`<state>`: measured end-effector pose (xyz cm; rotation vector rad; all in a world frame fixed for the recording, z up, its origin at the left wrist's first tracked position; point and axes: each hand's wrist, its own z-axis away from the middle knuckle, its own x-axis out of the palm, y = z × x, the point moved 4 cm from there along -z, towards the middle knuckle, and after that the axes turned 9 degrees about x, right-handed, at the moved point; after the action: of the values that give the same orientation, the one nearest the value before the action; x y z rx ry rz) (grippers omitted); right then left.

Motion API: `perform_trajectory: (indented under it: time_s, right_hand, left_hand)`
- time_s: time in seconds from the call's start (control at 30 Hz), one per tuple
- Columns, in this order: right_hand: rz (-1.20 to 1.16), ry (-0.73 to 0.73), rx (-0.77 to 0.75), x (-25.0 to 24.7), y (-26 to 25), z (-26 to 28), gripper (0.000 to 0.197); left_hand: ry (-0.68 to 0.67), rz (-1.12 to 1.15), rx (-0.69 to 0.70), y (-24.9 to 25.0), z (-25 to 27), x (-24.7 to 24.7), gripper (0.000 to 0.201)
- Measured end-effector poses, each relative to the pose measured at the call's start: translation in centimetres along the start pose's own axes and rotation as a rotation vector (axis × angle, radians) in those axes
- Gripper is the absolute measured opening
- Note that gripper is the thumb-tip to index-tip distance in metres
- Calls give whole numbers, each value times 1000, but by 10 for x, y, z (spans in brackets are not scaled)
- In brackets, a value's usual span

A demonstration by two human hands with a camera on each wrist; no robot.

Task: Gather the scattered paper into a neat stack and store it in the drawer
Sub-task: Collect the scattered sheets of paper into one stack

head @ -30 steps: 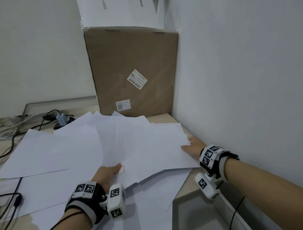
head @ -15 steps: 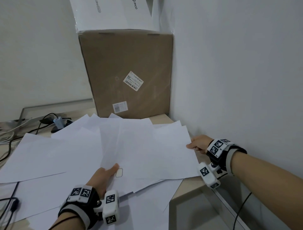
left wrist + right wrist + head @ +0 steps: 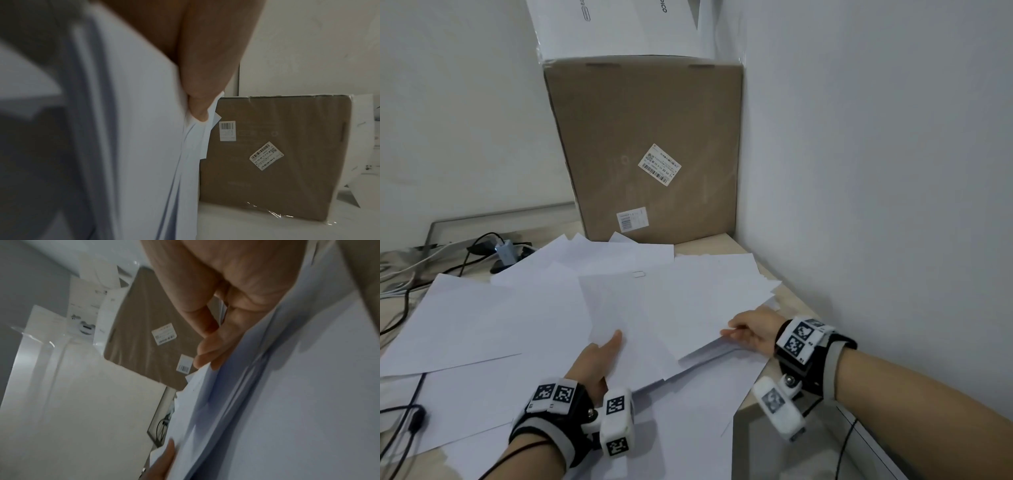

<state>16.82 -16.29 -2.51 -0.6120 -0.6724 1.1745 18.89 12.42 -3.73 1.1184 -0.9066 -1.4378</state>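
Several white paper sheets (image 3: 654,308) lie fanned and overlapping across the desk. My left hand (image 3: 609,346) holds the near edge of the upper sheets, thumb on top and fingers hidden under them. The left wrist view shows that thumb (image 3: 197,107) pressing on the paper (image 3: 133,146). My right hand (image 3: 736,334) pinches the right edge of a raised bundle of sheets. In the right wrist view its curled fingers (image 3: 213,340) lie against the layered paper (image 3: 287,402). A grey recess (image 3: 760,445) below the desk's front right corner may be the drawer.
A tall cardboard box (image 3: 647,154) stands against the back corner with a white box (image 3: 619,27) on top. The wall (image 3: 876,205) runs close along the right. Cables and an adapter (image 3: 503,250) lie at the back left, and a black cable (image 3: 410,418) at the front left.
My right hand has moved left and nearer, drawing the right sheets inward and lifting their edge. The sheet with the small mark has slid away from me. The left hand has barely moved.
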Motion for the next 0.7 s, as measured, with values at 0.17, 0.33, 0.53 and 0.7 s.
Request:
perform_trajectory:
  time_s: [0.17, 0.33, 0.53, 0.7]
  right_hand:
    - [124, -66, 54, 44, 28, -5, 26]
    - [553, -30, 83, 40, 26, 4, 33]
    - [598, 346, -188, -27, -22, 7, 49]
    - [669, 320, -324, -54, -50, -8, 41]
  left_hand:
    - [-12, -40, 14, -27, -31, -8, 90]
    - [-8, -11, 49, -6, -3, 1, 33]
    - [7, 65, 120, -5, -5, 2, 25]
    - [-53, 90, 150, -4, -1, 2, 22]
